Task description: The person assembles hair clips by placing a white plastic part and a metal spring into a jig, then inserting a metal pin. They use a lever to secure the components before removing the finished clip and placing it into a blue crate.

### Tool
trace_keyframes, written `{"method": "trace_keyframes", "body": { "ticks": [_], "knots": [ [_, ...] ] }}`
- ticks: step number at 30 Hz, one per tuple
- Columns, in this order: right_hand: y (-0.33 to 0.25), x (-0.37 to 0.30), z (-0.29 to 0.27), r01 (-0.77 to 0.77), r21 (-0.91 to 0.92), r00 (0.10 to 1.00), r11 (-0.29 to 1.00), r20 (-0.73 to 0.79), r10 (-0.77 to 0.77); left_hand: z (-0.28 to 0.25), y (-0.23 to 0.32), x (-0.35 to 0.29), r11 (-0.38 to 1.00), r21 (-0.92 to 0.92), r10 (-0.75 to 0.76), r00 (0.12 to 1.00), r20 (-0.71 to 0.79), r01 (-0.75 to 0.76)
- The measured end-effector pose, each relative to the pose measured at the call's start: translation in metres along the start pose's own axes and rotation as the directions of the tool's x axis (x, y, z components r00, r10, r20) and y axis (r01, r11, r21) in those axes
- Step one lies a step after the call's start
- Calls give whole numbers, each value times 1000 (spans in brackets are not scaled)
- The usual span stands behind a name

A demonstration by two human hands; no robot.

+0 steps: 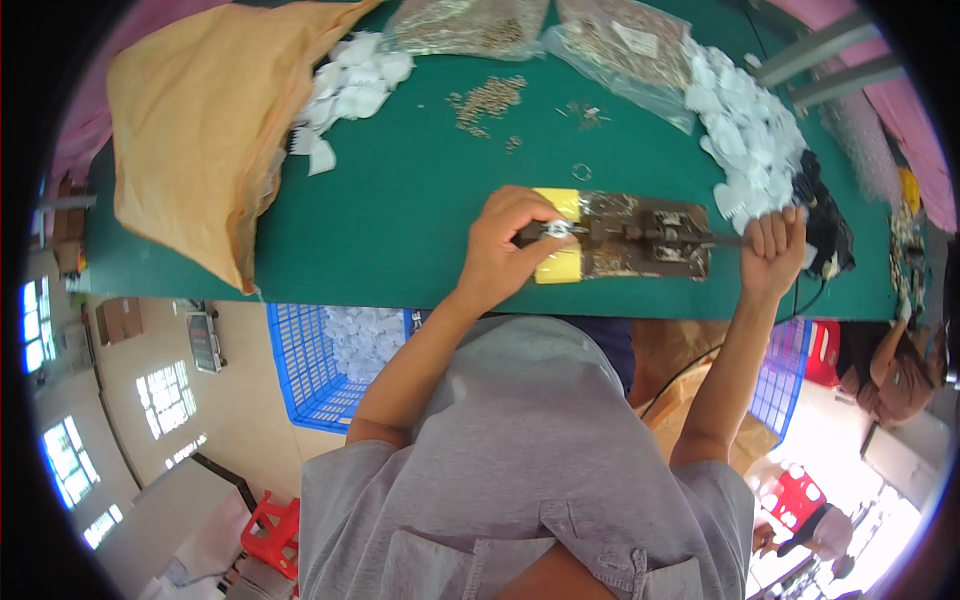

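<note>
A small hand-lever press (655,235), dark and worn, lies on the green table in front of me with a yellow pad (558,266) at its left end. My left hand (503,245) is closed in a pinch at that end, holding a small white piece (556,229) against the press tip. A dark part shows between the thumb and fingers; its kind I cannot make out. On the right, my right hand (774,248) is wrapped in a fist round the end of the press's lever (722,240), which points out to the right.
Small metal parts (488,103) lie in a loose pile beyond the press, near a wire ring (582,172). White pieces are heaped at left (357,82) and right (745,130). A large tan bag (190,140) covers the left side. Blue crates (290,365) stand below the table edge.
</note>
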State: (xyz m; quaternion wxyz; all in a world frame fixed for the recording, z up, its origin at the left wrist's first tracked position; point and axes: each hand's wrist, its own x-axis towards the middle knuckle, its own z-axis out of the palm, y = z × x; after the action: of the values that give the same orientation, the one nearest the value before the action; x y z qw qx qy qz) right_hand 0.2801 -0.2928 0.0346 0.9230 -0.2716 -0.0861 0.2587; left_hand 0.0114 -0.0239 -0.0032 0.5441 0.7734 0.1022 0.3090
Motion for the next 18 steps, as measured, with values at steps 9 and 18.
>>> {"method": "trace_keyframes", "body": {
  "ticks": [9, 18],
  "knots": [
    [-11, -1, -42, -77, 140, 993, 987, -78, 88, -169, 67, -22, 983, -27, -167, 935, 313, 184],
    [-13, -5, -78, -122, 71, 981, 990, -144, 131, -218, -56, 40, 455, 839, -27, 946, -323, 299]
  ]
}}
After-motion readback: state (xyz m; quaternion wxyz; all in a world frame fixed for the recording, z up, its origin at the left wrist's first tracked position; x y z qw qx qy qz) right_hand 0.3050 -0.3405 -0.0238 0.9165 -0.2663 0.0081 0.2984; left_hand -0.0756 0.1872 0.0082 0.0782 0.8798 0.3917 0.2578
